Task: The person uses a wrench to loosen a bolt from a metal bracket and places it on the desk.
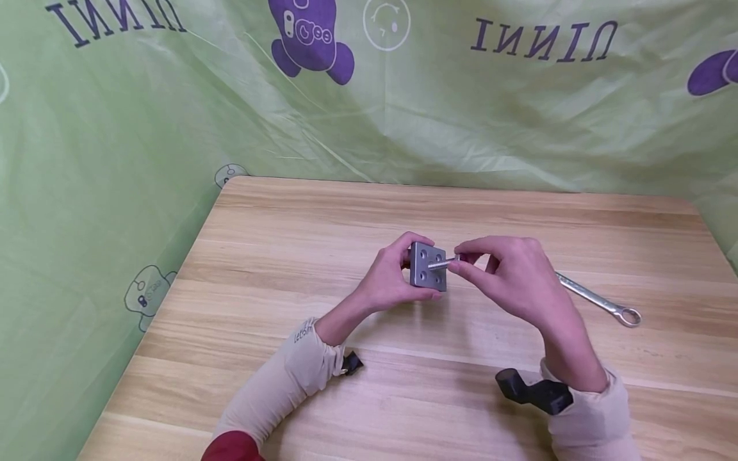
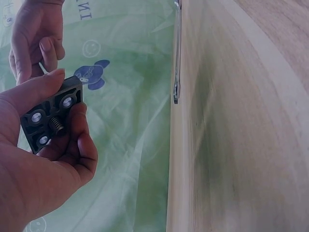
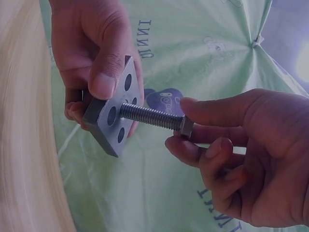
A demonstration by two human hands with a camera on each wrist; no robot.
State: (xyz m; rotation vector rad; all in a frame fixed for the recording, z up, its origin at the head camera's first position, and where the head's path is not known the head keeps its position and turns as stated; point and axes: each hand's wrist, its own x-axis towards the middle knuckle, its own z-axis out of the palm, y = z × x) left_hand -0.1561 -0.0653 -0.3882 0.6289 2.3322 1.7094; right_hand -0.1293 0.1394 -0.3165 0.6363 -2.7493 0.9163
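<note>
My left hand (image 1: 394, 275) grips a square grey plate (image 1: 421, 274) by its edges, holding it upright above the table. The plate has a hole near each corner. Through its middle runs a threaded bolt (image 3: 152, 117); its tip (image 2: 57, 126) shows on the ribbed back side in the left wrist view. With thumb and fingers, my right hand (image 1: 513, 275) pinches the hex head (image 3: 186, 127) of that bolt. Much of the thread lies bare between plate and head.
A metal wrench (image 1: 599, 298) lies on the wooden table (image 1: 277, 256) to the right, partly hidden behind my right hand. Green cloth (image 1: 369, 121) with purple prints hangs behind and to the left of the table. A black camera mount (image 1: 536, 392) sticks out from my right sleeve.
</note>
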